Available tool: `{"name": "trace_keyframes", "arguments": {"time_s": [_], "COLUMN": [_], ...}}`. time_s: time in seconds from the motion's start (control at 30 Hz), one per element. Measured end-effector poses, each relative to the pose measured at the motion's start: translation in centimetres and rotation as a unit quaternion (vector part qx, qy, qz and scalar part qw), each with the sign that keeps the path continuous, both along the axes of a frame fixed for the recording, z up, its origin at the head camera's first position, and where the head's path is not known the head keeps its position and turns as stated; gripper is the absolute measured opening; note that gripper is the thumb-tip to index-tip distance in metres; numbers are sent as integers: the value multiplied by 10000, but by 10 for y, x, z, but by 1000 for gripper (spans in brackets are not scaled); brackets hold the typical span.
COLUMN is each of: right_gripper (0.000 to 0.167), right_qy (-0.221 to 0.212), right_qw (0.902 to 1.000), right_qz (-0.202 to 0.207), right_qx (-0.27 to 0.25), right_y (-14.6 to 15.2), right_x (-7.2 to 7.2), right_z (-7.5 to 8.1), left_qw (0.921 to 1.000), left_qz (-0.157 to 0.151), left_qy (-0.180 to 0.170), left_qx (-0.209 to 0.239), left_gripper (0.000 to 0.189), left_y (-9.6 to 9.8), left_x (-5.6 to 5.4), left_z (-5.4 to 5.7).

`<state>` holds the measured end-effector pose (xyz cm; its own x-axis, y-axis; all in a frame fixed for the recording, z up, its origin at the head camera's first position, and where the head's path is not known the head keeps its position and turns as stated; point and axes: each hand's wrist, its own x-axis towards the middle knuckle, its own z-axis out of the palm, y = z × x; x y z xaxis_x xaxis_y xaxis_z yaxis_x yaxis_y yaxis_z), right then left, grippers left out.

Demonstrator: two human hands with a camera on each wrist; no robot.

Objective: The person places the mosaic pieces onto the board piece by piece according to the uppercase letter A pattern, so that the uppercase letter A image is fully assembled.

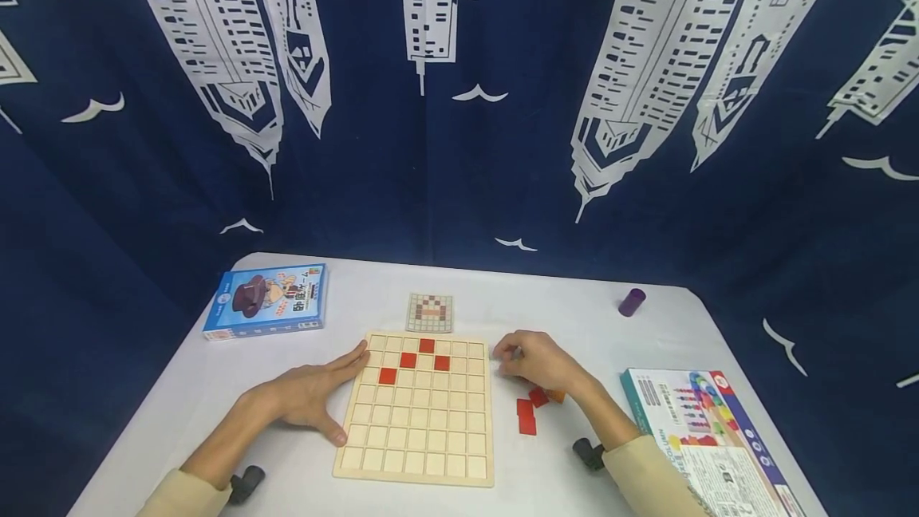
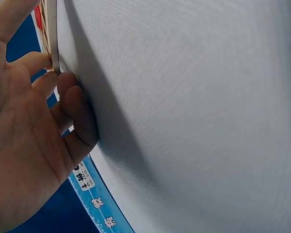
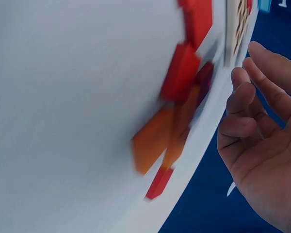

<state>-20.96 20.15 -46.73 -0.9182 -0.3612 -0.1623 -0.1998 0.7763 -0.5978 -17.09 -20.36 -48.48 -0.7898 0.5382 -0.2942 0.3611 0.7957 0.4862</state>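
Observation:
A wooden grid board (image 1: pixel 416 437) lies flat on the table, with several red square tiles (image 1: pixel 408 360) set in its far rows. My left hand (image 1: pixel 305 396) is spread along the board's left side, thumb and fingertips at the edge. The left wrist view also shows that hand (image 2: pixel 29 111) with fingertips against the board's rim. Just right of the board's far right corner, my right hand (image 1: pixel 538 360) is raised with loosely bent fingers. No tile shows between those fingers in the right wrist view. Loose red tiles (image 1: pixel 527 420) and orange tiles (image 3: pixel 153 138) lie beneath and beside it, partly hidden by the hand in the head view.
A small pattern card (image 1: pixel 430 313) lies beyond the board. At the far left is a blue game box (image 1: pixel 269 300); a second box (image 1: pixel 711 437) lies at the right. A purple cylinder (image 1: pixel 632 302) rests at the far right, before a dark blue curtain (image 1: pixel 431 166).

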Motion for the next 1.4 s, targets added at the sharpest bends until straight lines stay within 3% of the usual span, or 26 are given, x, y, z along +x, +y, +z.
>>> {"name": "trace_keyframes", "arguments": {"time_s": [0.37,0.63,1.03,1.4], "right_gripper": [25,25,23,24], "right_qy": [-288,-220,81,59], "right_qw": [9966,9952,9960,9967], "right_qz": [-511,-439,-321,-295], "right_qx": [571,849,836,759], "right_y": [23,24,20,13], "right_x": [2,1,2,1], "right_z": [-4,-8,-11,-11], "left_qw": [10000,10000,10000,9999], "left_qz": [39,58,-40,-6], "left_qy": [-49,-40,-26,-49], "left_qx": [64,46,68,106], "left_gripper": [134,134,134,133], "left_y": [0,1,0,0], "left_x": [2,3,2,2], "left_z": [2,3,1,3]}}
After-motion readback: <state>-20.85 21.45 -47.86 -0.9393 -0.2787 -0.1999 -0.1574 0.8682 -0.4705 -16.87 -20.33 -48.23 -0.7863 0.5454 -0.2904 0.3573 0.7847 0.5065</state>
